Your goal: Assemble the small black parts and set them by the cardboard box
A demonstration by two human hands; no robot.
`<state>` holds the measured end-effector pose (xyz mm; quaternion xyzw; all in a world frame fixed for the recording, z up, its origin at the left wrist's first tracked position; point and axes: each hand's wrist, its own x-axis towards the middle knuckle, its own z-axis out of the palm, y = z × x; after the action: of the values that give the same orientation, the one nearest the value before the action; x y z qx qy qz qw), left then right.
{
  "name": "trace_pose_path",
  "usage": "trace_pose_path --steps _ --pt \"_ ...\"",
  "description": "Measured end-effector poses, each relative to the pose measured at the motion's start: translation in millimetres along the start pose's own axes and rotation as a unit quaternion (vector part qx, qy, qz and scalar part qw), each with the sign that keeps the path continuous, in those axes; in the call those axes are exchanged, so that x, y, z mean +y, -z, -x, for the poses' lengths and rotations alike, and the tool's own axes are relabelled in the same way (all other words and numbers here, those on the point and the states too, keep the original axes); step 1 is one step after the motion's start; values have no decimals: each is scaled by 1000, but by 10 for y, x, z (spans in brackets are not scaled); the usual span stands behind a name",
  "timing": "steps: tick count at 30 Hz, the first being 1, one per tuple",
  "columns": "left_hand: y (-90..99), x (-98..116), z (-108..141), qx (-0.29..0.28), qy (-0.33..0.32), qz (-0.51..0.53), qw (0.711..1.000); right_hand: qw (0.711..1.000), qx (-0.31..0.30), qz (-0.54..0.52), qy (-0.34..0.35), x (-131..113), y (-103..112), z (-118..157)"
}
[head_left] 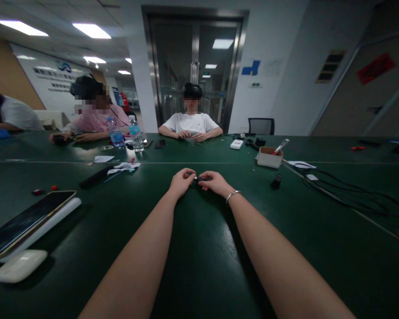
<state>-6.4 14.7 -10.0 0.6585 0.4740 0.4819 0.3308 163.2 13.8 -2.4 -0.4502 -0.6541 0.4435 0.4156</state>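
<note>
Both my hands meet over the green table (199, 257), in the middle of the view. Between their fingertips is a small dark object with a pale, shiny end (197, 179), too small to name for certain. My left hand (182, 182) is closed, thumb and fingers pinching at the shiny end. Its dark part sits in the pinch of my right hand (215, 182), whose wrist wears a silver bracelet (232, 196). Fingers cover much of the object. A small black object (276, 181) lies on the table to the right of my right hand.
A phone (29, 223) and a white rounded case (20, 266) lie at left. Papers (124, 167) and two water bottles (136, 135) are beyond. At right are a small box (269, 158) and black cables (349, 186). Several people sit around the table.
</note>
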Motion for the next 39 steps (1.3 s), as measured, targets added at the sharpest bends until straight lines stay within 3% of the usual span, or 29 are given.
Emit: trace_pose_path --steps 7,13,25,39 --pt "-2 1 -7 10 10 -62 998 996 28 84 20 4 -2 -7" --pt "2 6 -9 16 18 -55 998 968 55 225 94 53 36 -49" --pt "-33 31 -2 7 29 28 999 974 55 208 76 10 13 0" --pt "-38 49 14 -27 11 47 998 969 58 231 72 25 18 -4"
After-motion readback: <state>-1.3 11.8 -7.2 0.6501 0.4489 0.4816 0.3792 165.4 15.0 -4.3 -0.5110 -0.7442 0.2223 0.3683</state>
